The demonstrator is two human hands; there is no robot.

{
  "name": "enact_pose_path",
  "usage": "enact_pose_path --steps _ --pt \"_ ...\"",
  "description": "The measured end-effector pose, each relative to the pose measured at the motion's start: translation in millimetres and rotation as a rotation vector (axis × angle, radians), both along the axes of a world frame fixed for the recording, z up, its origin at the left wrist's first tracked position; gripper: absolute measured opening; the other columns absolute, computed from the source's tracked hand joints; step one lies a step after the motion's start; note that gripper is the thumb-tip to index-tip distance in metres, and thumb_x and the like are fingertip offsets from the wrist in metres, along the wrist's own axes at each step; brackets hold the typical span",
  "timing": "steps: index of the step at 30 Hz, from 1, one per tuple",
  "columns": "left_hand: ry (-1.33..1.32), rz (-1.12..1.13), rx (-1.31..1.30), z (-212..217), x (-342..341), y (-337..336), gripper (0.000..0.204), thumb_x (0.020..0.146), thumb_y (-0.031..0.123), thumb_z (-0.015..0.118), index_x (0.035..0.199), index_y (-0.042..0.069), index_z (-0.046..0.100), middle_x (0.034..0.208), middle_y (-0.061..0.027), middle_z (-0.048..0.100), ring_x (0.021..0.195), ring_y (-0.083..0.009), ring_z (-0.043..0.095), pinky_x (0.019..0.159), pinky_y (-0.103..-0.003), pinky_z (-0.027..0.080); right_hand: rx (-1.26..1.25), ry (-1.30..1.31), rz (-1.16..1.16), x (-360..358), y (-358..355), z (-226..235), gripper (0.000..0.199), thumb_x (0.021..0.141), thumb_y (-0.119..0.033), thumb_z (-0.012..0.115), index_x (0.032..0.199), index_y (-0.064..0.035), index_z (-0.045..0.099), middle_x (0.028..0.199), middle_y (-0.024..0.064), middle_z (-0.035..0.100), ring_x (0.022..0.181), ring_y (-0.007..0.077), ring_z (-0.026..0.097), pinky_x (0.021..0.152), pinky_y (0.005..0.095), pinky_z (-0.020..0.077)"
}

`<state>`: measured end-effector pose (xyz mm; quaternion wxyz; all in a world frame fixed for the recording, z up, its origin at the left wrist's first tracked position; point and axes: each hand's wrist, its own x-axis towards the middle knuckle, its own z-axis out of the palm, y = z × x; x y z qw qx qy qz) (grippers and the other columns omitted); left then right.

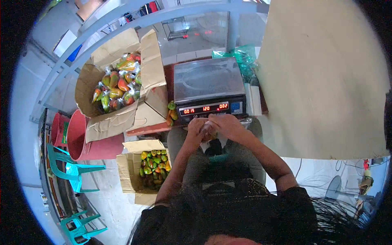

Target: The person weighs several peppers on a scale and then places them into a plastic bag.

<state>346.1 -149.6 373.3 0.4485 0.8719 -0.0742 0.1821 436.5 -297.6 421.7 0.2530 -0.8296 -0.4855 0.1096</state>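
Just in front of the scale, both hands are closed on the neck of a clear plastic bag (209,134) with something reddish, seemingly peppers, inside. My left hand (197,127) grips its left side. My right hand (229,125) pinches the top with bent fingers. The bag hangs above my lap, and its lower part is partly hidden. Beyond my hands stands a digital scale (209,79) with a bare metal pan and a lit red display. A few loose green and red peppers (172,113) lie at the scale's left side.
An open carton (152,104) of bagged peppers (118,83) stands at the far left. Below it, a smaller carton (127,179) holds loose peppers (154,164). Red tubs (100,143) and teal chairs (75,173) are farther left. Green plastic bags (245,61) and a large cardboard sheet (322,81) flank the right.
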Motion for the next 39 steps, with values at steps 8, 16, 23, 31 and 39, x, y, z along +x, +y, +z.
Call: enact_pose_path --steps 8,16,23,31,39 --pt "0.416 -0.26 -0.496 52 -6 4 0.028 0.088 0.027 0.041 0.099 0.003 0.05 0.09 -0.0055 0.049 0.089 -0.0148 0.045 0.082 -0.027 0.033 0.196 0.226 0.061 15 -5 15 0.022 0.083 -0.027 0.044 0.079 -0.0057 0.047 0.066 0.0148 0.052 0.069 0.0338 0.054 0.06 0.0404 0.0404" --pt "0.169 -0.186 -0.059 53 -8 9 0.027 0.084 0.027 0.048 0.098 0.005 0.053 0.095 -0.0074 0.051 0.094 -0.0203 0.045 0.084 -0.032 0.031 0.138 0.174 0.145 14 -23 26 0.029 0.083 -0.032 0.046 0.075 -0.0036 0.047 0.064 0.0152 0.05 0.064 0.0318 0.053 0.057 0.0386 0.0395" --pt "0.028 -0.11 0.63 79 -11 -4 0.037 0.068 0.021 0.059 0.102 0.008 0.053 0.102 -0.0058 0.052 0.101 -0.0238 0.043 0.088 -0.038 0.03 0.326 0.475 0.02 7 -37 48 0.033 0.084 -0.028 0.048 0.065 -0.0008 0.046 0.055 0.0032 0.043 0.053 0.0123 0.043 0.049 0.029 0.0336" --pt "-0.02 -0.147 0.46 63 2 5 0.027 0.07 0.018 0.059 0.094 0.007 0.054 0.097 -0.006 0.054 0.099 -0.0243 0.044 0.088 -0.038 0.03 0.245 0.919 -0.16 -5 -43 71 0.029 0.083 -0.028 0.05 0.067 -0.004 0.047 0.059 -0.0045 0.037 0.055 0.0063 0.036 0.049 0.0215 0.0284" --pt "-0.169 -0.172 0.329 125 0 12 0.018 0.068 0.01 0.057 0.086 0.008 0.057 0.089 -0.0053 0.053 0.084 -0.0252 0.047 0.073 -0.034 0.038 0.251 0.551 0.05 6 -57 69 0.019 0.084 -0.018 0.051 0.075 -0.0015 0.05 0.065 -0.0024 0.047 0.062 0.0074 0.043 0.054 0.0229 0.035"
